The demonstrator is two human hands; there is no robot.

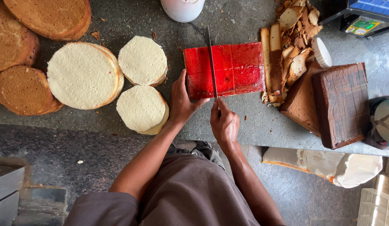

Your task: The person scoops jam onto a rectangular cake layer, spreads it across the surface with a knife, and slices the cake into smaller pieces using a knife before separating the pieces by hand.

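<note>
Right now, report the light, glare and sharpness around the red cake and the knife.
Head view: soft, even daylight; faint sheen on the red cake, no blown glare. The knife blade is sharp, unblurred. Left hand and right hand cast only weak shadows on the grey counter.

A white plastic tub stands at the far edge of the stone counter, cut off by the top of the picture. In the far right corner sits a dark device with a blue screen, and a small green and yellow label on its slanted front. At the right edge of the counter lies a dark glossy wrapped package with pale round shapes showing. Below the counter's right end, on the floor, rests a white sack with an orange edge.
</note>
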